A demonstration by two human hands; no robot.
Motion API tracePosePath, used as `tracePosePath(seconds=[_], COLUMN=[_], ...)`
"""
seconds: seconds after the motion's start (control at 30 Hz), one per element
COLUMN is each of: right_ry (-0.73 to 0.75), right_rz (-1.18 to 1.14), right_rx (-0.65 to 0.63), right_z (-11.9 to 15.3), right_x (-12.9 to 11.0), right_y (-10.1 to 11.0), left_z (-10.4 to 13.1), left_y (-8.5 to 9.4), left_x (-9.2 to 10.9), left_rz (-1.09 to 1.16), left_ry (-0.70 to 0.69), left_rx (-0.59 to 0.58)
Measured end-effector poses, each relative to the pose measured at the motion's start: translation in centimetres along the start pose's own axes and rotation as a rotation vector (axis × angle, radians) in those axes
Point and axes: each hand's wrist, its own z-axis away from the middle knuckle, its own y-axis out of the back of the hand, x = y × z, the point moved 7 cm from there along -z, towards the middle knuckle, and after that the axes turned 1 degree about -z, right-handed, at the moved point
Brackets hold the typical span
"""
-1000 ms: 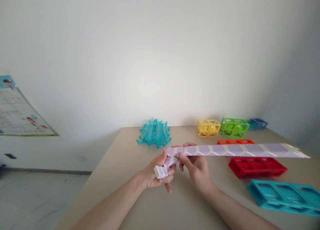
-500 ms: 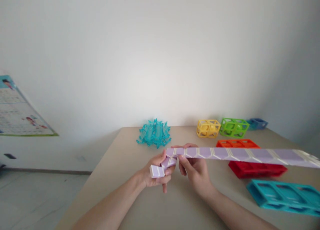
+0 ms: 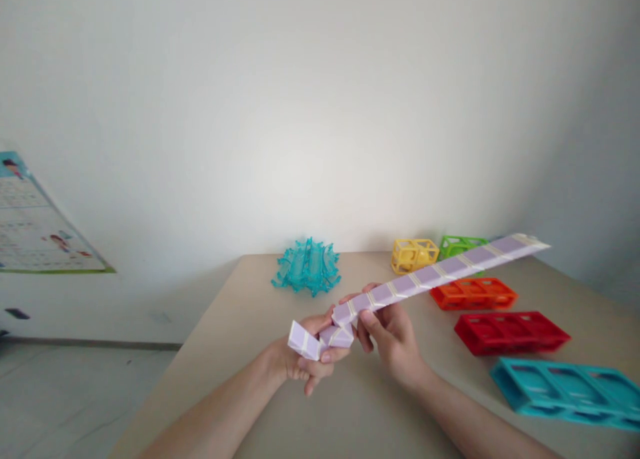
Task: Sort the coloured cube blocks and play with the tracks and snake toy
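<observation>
The lavender-and-white jointed toy of wedge-shaped blocks (image 3: 425, 279) is held up above the beige counter (image 3: 235, 319), its zigzag end over the middle and its long straight part slanting up toward the back right corner. Leftmost, past the counter's left edge, a white printed poster with a green lower border (image 3: 45, 236) hangs on the wall. The left hand (image 3: 290, 364) has its fingers curled closed around the toy's zigzag end. Beyond it, near the back left corner, sits a translucent turquoise plastic bundle with pronged ends (image 3: 307, 267). The right hand (image 3: 399, 346) pinches the straight part just beside the bends, thumb on the near side and fingers partly hidden behind. Along the back edge stand a yellow openwork plastic box (image 3: 411, 254) and, right of it, a green openwork plastic box (image 3: 456, 245), partly covered by the toy. Toward the right edge, from back to front, lie an orange three-windowed plastic frame (image 3: 475, 292), a red one (image 3: 513, 332) and a teal one (image 3: 570, 389), the last running out of view.
</observation>
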Motion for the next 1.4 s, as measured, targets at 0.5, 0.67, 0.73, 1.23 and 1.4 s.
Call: tracePosePath(seconds=[0.5, 0.67, 0.73, 1.23, 1.4], right_ry=[-0.245, -0.342, -0.301, -0.214, -0.216], right_rz=[-0.357, -0.362, -0.320, -0.206, -0.179], right_rx=[-0.310, -0.304, -0.257, 0.004, 0.029], right_z=[1.0, 1.5, 1.1, 0.1, -0.1], right_x=[0.5, 1.4, 1.3, 2.0, 1.7], right_y=[-3.3, -3.5, -2.8, 0.1, 0.4], left_z=[0.9, 0.4, 0.3, 0.9, 3.0], left_y=[-1.7, -1.3, -0.8, 3.7, 0.6], left_x=[-3.3, -3.7, -2.8, 3.0, 5.2], left_rz=[-0.023, -0.029, -0.018, -0.347, -0.888], left_ry=[0.535, 0.609, 0.474, -0.496, -0.824], left_rx=[-0.133, -0.261, -0.200, 0.511, 0.734])
